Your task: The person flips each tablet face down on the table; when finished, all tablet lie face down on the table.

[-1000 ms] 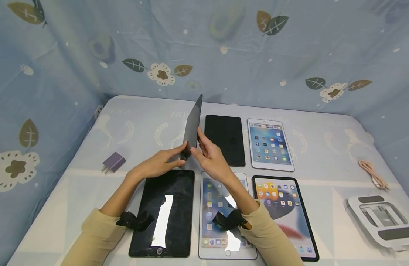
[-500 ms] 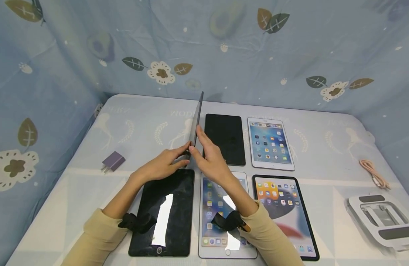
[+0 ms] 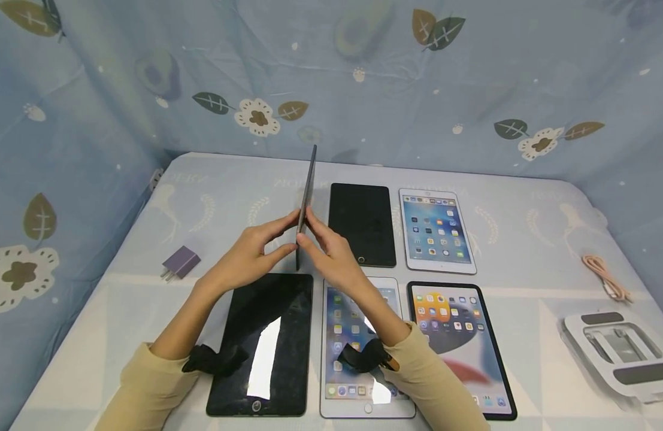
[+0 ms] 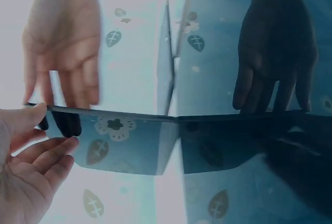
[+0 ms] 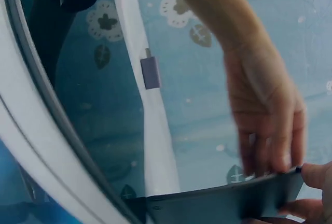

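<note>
Cloth-screened tabletop spot, room type unclear: blue leaf-and-flower fabric (image 3: 363, 120) hung behind and beside pale patterned table (image 3: 121, 326).

The left hand (image 3: 246, 256) and right hand (image 3: 333, 256) held a thin tablet (image 3: 308, 188) edge-on; a purple charger (image 3: 182, 263) lay leftward on the bench (image 3: 132, 323).

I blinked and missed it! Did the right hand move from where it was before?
Yes. In the head view, the right hand has moved a little left, closer to the purple plug.
</note>
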The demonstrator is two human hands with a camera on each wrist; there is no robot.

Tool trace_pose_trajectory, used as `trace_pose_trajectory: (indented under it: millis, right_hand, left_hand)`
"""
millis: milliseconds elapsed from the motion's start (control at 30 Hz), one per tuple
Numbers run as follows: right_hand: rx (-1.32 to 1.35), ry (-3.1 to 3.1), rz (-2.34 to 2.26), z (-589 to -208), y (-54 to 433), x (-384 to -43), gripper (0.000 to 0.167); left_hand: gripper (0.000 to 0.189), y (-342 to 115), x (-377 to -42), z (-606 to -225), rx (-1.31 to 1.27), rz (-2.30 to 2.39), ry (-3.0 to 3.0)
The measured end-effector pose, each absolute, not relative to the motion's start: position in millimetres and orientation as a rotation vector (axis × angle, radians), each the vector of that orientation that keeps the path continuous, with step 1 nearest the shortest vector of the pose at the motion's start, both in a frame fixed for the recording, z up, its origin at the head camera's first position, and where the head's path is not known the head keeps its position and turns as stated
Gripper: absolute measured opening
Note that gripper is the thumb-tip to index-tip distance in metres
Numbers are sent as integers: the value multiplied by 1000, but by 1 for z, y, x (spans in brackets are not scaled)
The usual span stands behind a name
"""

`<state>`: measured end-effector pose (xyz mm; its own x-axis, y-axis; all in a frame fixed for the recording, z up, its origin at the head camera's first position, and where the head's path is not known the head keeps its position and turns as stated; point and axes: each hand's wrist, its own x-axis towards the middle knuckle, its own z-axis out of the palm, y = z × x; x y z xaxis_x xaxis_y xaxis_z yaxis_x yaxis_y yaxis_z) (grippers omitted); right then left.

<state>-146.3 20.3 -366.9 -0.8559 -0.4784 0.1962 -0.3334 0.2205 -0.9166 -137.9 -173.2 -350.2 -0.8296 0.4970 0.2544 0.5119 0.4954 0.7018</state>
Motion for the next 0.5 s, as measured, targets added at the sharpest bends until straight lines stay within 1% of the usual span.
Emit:
trace_pose_trajectory:
  millis: [167, 333, 500]
  right_hand:
    - [-754, 2352, -1588, -378, 16, -148, 54]
    - [-637, 2459, -1361, -392, 12, -149, 58]
    - [-595, 2486, -1281, -400, 9, -148, 59]
  left_hand:
    - [66, -181, -135, -341, -874, -1244, -2690]
    - [69, -191, -136, -335, -849, -1154, -2701]
    - [68, -202, -137, -328, -796, -1074, -2752]
